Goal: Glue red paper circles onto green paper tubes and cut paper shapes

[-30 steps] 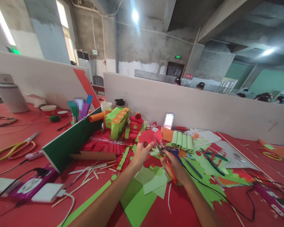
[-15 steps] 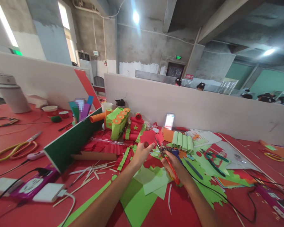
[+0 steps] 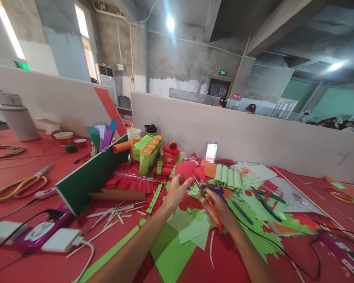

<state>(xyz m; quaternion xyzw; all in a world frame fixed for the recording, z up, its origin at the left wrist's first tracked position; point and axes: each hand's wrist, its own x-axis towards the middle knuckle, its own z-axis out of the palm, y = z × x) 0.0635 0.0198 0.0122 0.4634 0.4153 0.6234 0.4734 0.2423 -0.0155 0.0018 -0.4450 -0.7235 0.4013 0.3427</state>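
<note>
Between the thumb and fingers of my left hand [image 3: 178, 190] is a piece of red paper [image 3: 185, 169], raised above the cluttered table. My right hand [image 3: 214, 200] grips scissors [image 3: 214, 216] with orange-red handles. Their blades [image 3: 197, 181] point up and left, at the paper's right edge; I cannot tell whether they touch it. Beneath my hands lie light green paper sheets [image 3: 190, 226] and red paper scraps [image 3: 191, 202]. Just past my right hand is a dark blue tool [image 3: 217, 191], partly hidden by the fingers.
Rolled green paper tubes [image 3: 230, 179] and green-handled pliers [image 3: 267, 202] lie to the right. Green and red paper models [image 3: 147, 153] stand at back left, near a dark green board [image 3: 85, 181]. A purple power strip [image 3: 44, 230] and thin sticks [image 3: 115, 216] lie left. A phone [image 3: 211, 152] leans against the partition.
The red paper in my left hand has turned slightly and shows a broader face beside the scissor blades. Both hands stay in nearly the same place.
</note>
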